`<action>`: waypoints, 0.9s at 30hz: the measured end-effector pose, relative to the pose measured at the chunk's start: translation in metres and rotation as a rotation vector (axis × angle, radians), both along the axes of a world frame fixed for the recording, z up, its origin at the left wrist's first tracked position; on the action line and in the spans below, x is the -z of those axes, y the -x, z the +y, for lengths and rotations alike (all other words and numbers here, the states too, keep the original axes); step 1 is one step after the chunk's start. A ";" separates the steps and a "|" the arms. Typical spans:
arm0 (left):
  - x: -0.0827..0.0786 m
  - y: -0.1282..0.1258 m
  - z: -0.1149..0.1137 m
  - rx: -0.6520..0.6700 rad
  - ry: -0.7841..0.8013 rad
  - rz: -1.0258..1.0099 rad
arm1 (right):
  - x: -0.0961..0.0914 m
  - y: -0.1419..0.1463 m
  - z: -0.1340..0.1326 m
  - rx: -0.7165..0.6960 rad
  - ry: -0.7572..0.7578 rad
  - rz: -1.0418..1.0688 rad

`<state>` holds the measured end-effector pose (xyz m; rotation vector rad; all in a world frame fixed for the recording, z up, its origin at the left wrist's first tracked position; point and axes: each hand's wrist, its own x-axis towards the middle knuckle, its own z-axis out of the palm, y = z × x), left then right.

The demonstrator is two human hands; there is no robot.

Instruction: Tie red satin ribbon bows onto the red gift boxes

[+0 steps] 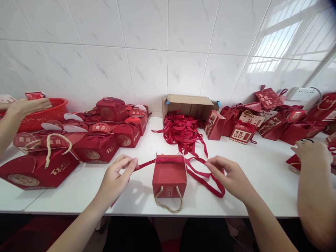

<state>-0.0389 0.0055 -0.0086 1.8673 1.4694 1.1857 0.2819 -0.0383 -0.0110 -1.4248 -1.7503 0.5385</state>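
A small red gift box (169,173) with a beige rope handle (168,209) hanging down its near side sits before me at the table's front. Red ribbon (215,187) runs out from both sides of the box near its top. My left hand (117,178) pinches the ribbon's left length between thumb and fingers, left of the box. On the right, my right hand (231,176) is closed with thumb and fingertips on the looped ribbon. Neither hand touches the box itself.
Behind the box, a cardboard carton (187,99) lies with a heap of red ribbons (181,129) spilling out. Several finished-looking red boxes (94,147) stand at left, with a red basin (57,108) beyond. More boxes (241,132) crowd the right. Other people's hands (28,105) work at both sides.
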 end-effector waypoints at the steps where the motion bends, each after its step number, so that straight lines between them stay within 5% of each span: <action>1: 0.001 0.001 -0.006 0.009 0.022 0.038 | -0.002 0.006 -0.007 -0.110 0.090 0.040; 4: 0.008 -0.001 -0.022 0.166 0.184 0.146 | 0.000 0.022 -0.017 -0.327 0.316 0.026; 8: 0.019 -0.012 -0.026 0.171 0.340 0.122 | 0.020 0.038 -0.007 -0.213 0.348 0.131; 11: 0.023 -0.018 -0.017 0.086 0.309 -0.234 | 0.030 0.048 0.008 -0.084 0.283 0.585; 14: 0.017 -0.025 -0.008 0.136 0.281 -0.766 | 0.028 0.058 0.018 -0.095 0.231 1.116; 17: 0.004 -0.033 -0.006 0.171 0.338 -1.085 | 0.020 0.064 0.022 -0.087 0.200 1.407; 27: -0.005 -0.034 -0.008 0.000 0.406 -1.267 | 0.023 0.055 0.024 0.184 0.086 1.493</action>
